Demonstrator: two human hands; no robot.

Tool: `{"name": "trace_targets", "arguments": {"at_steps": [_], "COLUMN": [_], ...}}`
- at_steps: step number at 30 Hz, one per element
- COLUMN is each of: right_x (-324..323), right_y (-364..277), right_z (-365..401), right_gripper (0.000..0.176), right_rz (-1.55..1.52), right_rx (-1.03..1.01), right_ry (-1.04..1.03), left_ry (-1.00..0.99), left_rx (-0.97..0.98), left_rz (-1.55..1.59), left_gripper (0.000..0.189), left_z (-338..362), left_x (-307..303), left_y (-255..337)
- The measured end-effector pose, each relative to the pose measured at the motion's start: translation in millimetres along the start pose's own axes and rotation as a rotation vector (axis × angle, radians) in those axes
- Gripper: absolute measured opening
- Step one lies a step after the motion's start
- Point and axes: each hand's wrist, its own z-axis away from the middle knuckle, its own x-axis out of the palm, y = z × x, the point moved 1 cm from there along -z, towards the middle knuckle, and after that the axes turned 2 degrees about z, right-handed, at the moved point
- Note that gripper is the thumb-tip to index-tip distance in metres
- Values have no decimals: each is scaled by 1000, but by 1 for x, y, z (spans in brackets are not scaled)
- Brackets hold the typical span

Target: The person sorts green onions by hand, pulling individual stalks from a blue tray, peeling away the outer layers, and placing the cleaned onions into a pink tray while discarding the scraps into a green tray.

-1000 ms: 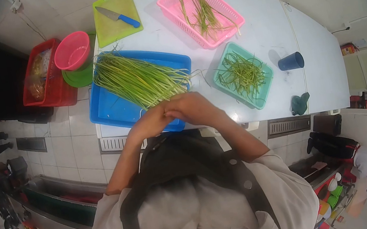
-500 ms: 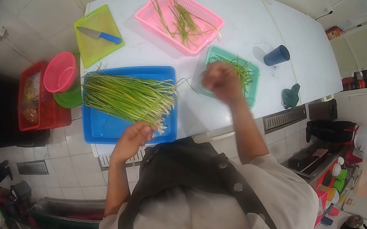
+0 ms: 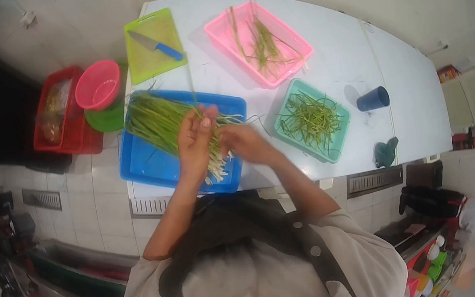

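Note:
A thick bunch of spring onions (image 3: 160,122), green with white ends, lies in a blue tray (image 3: 136,169). Above it, my left hand (image 3: 194,140) is closed in a pinch on a thin spring onion stalk (image 3: 191,81), which points up toward the cutting board. My right hand (image 3: 244,143) is beside it over the tray's right side, fingers curled together; what they pinch is hidden. To the right, a mint-green basket (image 3: 337,148) contains loose thin green stalks (image 3: 310,118).
Behind stands a pink basket (image 3: 219,30) with a few stalks. A blue-handled knife (image 3: 156,44) lies on a green cutting board (image 3: 140,64). Toward the right are a dark blue cup (image 3: 372,99) and a dark green cloth (image 3: 385,153). A pink bowl (image 3: 98,85) and red crate (image 3: 83,135) stand left.
My right hand has moved left from above the mint-green basket to beside my left hand. My left hand has risen from the white ends and now holds a stalk. The view has shifted slightly.

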Motion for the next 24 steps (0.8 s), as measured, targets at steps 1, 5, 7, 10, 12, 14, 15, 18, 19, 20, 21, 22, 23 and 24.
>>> {"name": "trace_targets", "arguments": {"at_steps": [1,5,7,10,12,14,15,18,19,20,21,22,23,24], "right_x": [-8,-110,-123,-101,-78,-33,-14,18,21,16,11,6,1,-3], "right_y": [6,-35,-78,-113,-74,-49,-32,8,14,17,11,4,-3,-11], "right_z": [-11,-51,-64,-81,-94,-85,-73,-55,-54,-53,-52,-50,-47,-44], "right_gripper": [28,34,51,34,27,28,28,26,25,22,20,18,17,16], "right_rz": [-16,705,1190,911,872,845,993,1335,1433,1374,1314,1253,1133,1015], "right_rx": [3,24,-380,-388,-253,-154,-77,-31,-47,-37,-21,-3,-25,-49], "right_ry": [8,480,860,802,444,-128,-290,-494,-506,-473,-431,-381,-342,-299], "left_ry": [72,279,363,491,560,593,596,555,526,481,428,366,301,232], "left_rx": [53,54,-12,-60,-66,-53,-57,-68,-72,-76,-83,-90,-64,-36], "left_rz": [-2,30,18,22,17,33,37,17,4,-51,-108,-169,-274,-379], "left_gripper": [35,42,40,32,29,24,24,22,21,22,23,23,26,29], "left_z": [1,16,32,56,72,81,83,85,84,83,81,78,75,73], "left_x": [4,-40,-77,-118,-135,-138,-140,-137,-136,-136,-136,-135,-132,-126], "left_y": [11,28,24,22,18,19,19,21,21,19,16,13,10,8]}}
